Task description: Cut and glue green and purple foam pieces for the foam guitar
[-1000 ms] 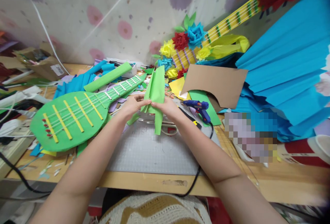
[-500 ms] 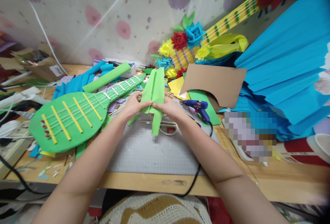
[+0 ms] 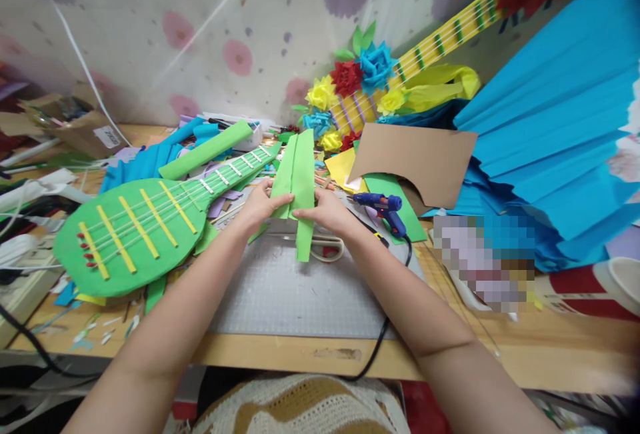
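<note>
Both hands grip a light-green paper piece (image 3: 295,166) above the cutting mat (image 3: 295,301), its lengthwise fold or seam facing me and a narrow strip hanging from its lower right. My left hand (image 3: 263,206) pinches its left edge, thumb on the front and fingers behind. On the right edge my right hand (image 3: 327,211) does the same, its thumb lying across the front. Scissors (image 3: 327,249) with pale handles lie on the mat just behind and below the paper. A green paper lute-like instrument (image 3: 135,234) with yellow strips and white strings rests to the left.
A blue glue gun (image 3: 383,204) with a black cord lies right of my hands. Behind it stands a cut brown cardboard sheet (image 3: 415,161). Blue crepe paper (image 3: 560,121) fills the right side. A yellow paper guitar (image 3: 440,47) with paper flowers leans at the back wall.
My thumbs have moved slightly apart on the front of the green paper. The paper has turned a little, and its seam looks flatter and more closed.
</note>
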Action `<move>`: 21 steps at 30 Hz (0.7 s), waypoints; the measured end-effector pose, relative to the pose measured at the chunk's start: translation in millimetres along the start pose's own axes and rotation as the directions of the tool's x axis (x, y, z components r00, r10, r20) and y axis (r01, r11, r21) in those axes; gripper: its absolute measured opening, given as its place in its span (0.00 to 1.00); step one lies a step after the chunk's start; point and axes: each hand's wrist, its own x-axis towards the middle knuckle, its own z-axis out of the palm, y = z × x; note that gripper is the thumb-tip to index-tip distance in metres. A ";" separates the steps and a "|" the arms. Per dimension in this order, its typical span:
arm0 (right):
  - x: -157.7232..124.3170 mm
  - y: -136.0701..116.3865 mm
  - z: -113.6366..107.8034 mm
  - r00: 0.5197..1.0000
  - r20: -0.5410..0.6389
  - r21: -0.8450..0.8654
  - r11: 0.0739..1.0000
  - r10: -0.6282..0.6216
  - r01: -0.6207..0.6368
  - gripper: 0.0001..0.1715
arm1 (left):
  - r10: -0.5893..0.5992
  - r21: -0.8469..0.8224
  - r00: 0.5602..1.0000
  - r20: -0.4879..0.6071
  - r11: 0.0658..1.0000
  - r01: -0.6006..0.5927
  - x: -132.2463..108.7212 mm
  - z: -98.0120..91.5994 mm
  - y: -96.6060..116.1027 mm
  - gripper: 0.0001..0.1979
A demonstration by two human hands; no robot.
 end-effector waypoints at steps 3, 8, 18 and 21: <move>-2.4 -6.2 -2.6 0.999 0.014 -0.079 0.996 -0.029 0.030 0.19 | -0.024 -0.017 0.999 0.031 1.000 0.025 2.0 -2.3 -1.5 0.22; -5.5 -15.0 -9.2 0.997 0.069 -0.161 0.986 -0.034 0.045 0.17 | -0.086 -0.012 0.989 0.120 0.996 0.088 6.7 -6.1 -5.1 0.19; -3.1 -6.0 -6.7 0.990 -0.084 0.182 0.979 0.113 -0.096 0.41 | -0.355 -0.149 0.931 0.089 0.919 0.365 1.8 -0.2 -0.1 0.11; -6.5 -6.5 -10.0 0.991 -0.124 0.219 0.972 -0.054 0.080 0.42 | -0.439 -0.391 0.861 0.258 0.767 0.508 2.3 -5.2 0.8 0.09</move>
